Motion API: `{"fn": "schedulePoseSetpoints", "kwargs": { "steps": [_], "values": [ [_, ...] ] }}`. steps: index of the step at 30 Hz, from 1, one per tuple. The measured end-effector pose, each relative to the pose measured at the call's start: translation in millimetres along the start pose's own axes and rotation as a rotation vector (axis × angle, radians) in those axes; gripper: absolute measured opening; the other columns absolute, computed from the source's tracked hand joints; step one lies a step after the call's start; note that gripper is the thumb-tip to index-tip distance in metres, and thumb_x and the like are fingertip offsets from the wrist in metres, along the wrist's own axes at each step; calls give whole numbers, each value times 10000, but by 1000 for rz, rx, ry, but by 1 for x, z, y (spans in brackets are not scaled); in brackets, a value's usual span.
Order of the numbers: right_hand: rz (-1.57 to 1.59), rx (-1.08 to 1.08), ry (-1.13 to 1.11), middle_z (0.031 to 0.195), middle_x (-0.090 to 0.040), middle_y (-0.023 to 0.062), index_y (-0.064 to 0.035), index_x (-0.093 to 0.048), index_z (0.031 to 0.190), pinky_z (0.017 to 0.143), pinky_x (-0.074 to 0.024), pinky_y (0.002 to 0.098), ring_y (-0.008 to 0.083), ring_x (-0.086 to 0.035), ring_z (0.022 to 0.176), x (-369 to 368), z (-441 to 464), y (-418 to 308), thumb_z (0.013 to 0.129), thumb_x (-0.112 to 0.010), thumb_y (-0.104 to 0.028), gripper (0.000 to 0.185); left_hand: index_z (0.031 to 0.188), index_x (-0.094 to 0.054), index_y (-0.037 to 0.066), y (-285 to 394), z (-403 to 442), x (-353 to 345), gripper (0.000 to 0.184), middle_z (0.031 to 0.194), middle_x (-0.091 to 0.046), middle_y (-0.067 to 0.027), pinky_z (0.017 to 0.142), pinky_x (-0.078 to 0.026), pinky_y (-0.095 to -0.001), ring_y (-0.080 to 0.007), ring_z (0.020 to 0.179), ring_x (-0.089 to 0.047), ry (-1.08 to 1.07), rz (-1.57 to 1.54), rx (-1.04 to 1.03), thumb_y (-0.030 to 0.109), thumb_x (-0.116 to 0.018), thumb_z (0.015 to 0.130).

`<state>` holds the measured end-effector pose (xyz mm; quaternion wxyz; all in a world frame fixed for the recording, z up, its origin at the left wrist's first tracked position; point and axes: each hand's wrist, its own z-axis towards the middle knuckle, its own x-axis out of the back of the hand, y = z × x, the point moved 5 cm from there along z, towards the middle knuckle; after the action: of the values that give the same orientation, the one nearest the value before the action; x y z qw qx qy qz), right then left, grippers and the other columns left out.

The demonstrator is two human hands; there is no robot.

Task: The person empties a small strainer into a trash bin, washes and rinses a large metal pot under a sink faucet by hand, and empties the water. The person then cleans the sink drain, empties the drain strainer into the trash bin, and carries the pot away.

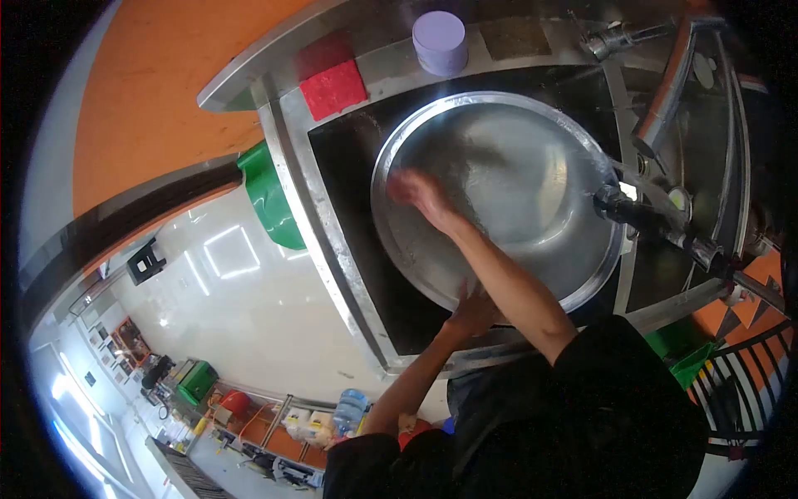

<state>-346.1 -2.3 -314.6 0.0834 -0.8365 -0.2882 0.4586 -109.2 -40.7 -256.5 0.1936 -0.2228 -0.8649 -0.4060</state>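
A large round metal basin (499, 101) lies in the dark sink, its inside wet and shiny. My left hand (475, 309) holds the near rim, fingers over the inner side and the palm outside. Reaching across the basin, my right hand (422, 196) is against the inner wall at the left. Motion blurs its fingers, so whether anything is in them does not show. At the basin's right edge, a black spray nozzle (617, 205) sends out water.
On the far ledge are a red cloth or pad (333, 89) and a lilac tub (440, 43). A curved metal faucet (665, 87) stands at the right. Green plastic (270, 195) hangs by the left edge of the counter (328, 241). Shelving with bottles (350, 409) is on the floor side.
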Motion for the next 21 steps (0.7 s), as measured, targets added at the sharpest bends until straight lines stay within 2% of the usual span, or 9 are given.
{"fn": "schedulePoseSetpoints", "kwargs": {
  "steps": [4,6,7,10,12,15,16,18,21],
  "values": [
    [-1517,-150,93,1206,-659,141,12,-655,1127,899,-504,378,249,-661,1002,155,-42,27,945,-585,-289,359,1497,-384,149,-44,62,-53,724,1549,-356,-157,1143,-260,-599,-374,1437,-317,-114,-98,-175,579,-517,929],
    [-1466,-391,61,1171,-676,168,9,-670,1102,932,-494,407,288,-651,1047,200,-62,18,937,-578,-313,374,1464,-434,157,-98,82,-47,740,1534,-384,-129,1147,-312,-500,-340,1368,-430,-299,98,-114,628,-535,902],
    [-1524,-561,-23,1176,-675,180,6,-672,1119,967,-479,425,309,-635,1093,212,-73,16,934,-568,-328,396,1459,-452,194,-137,80,-33,751,1540,-391,-81,1128,-322,-527,-324,1331,-478,-299,363,116,660,-551,878],
    [-1807,-919,-161,1173,-678,194,28,-678,1151,977,-488,458,346,-640,1115,217,-122,17,915,-556,-305,426,1566,-258,194,-202,75,68,911,1625,-243,7,1239,-5,-485,-192,1510,-156,-315,816,479,690,-544,858],
    [-1926,-943,-138,1153,-686,191,39,-671,1158,927,-519,460,350,-661,1074,211,-137,19,902,-572,-274,417,1578,-215,164,-200,89,125,895,1645,-193,9,1242,-26,-469,-185,1515,-143,64,1143,353,642,-528,889],
    [-1420,-1024,203,1187,-671,207,29,-650,1202,939,-511,474,365,-646,1106,219,-147,13,903,-570,-237,408,1558,-248,93,-223,126,120,837,1627,-233,-75,1241,-72,-475,-233,1503,-185,202,1082,322,556,-532,921],
    [-1123,-1025,361,1205,-663,216,22,-643,1217,955,-501,481,373,-635,1128,222,-149,13,906,-565,-225,405,1538,-282,69,-231,130,92,815,1610,-257,-107,1236,-93,-482,-256,1494,-203,295,879,381,542,-537,924],
    [-1341,-718,479,1024,-695,205,30,-689,1041,827,-539,437,318,-682,953,264,-139,58,924,-562,-241,322,1535,-294,73,-212,114,49,795,1605,-267,-115,1226,-97,-501,-276,1493,-202,245,558,420,528,-534,929],
    [-1208,-242,663,1245,-614,214,10,-644,1160,947,-479,422,308,-596,1156,237,-108,95,996,-486,-322,403,1530,-311,79,-135,69,6,765,1598,-281,-126,1212,-104,-528,-305,1491,-200,67,245,330,507,-531,936]
  ]
}}
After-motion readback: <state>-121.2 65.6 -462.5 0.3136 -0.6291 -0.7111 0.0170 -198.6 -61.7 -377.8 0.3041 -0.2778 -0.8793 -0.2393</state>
